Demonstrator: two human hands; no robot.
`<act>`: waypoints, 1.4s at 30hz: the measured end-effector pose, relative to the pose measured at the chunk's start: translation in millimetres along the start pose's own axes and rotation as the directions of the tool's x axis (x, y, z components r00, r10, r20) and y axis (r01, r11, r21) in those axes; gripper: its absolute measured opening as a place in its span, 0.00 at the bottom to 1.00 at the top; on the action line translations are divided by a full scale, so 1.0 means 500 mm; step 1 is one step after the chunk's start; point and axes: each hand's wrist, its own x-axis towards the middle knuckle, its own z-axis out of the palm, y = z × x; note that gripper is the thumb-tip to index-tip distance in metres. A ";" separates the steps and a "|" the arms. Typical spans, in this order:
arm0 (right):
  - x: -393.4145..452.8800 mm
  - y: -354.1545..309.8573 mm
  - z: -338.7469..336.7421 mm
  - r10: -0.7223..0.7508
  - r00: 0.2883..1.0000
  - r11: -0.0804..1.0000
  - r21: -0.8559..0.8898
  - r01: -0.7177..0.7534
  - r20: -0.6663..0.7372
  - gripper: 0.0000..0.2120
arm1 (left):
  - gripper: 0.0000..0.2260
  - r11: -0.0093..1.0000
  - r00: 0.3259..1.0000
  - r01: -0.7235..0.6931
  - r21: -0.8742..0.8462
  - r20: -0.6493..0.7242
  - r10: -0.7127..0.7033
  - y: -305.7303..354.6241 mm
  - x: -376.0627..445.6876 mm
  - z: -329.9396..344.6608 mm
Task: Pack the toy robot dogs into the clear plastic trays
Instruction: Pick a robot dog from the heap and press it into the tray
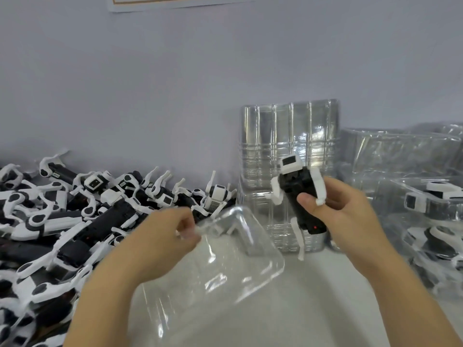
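Observation:
My right hand (348, 211) grips a black and white toy robot dog (299, 194) by its body, head up, legs dangling, above the white table. My left hand (162, 236) pinches the upper left edge of an empty clear plastic tray (225, 269), which is tilted over the table in front of me. The dog hangs just right of and above the tray, apart from it.
A big heap of loose toy dogs (62, 221) covers the table's left side. A stack of empty clear trays (288, 151) leans on the grey wall behind. Packed trays with dogs (431, 204) pile up at the right. Bare white tabletop (300, 309) lies below.

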 end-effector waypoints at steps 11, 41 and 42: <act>-0.003 -0.032 -0.014 0.143 0.990 0.892 0.432 -0.133 0.010 0.24 | 0.12 0.559 0.836 -0.058 -0.827 -0.347 -0.426 0.040 0.007 -0.017; -0.017 -0.028 -0.060 0.434 0.813 0.574 0.576 -0.582 0.389 0.19 | 0.29 0.400 0.995 -0.002 -0.917 -0.041 -0.090 0.006 0.030 0.046; -0.019 -0.028 -0.066 0.447 0.807 0.573 0.569 -0.590 0.386 0.19 | 0.27 0.417 0.997 0.017 -0.909 -0.016 -0.076 0.009 0.029 0.049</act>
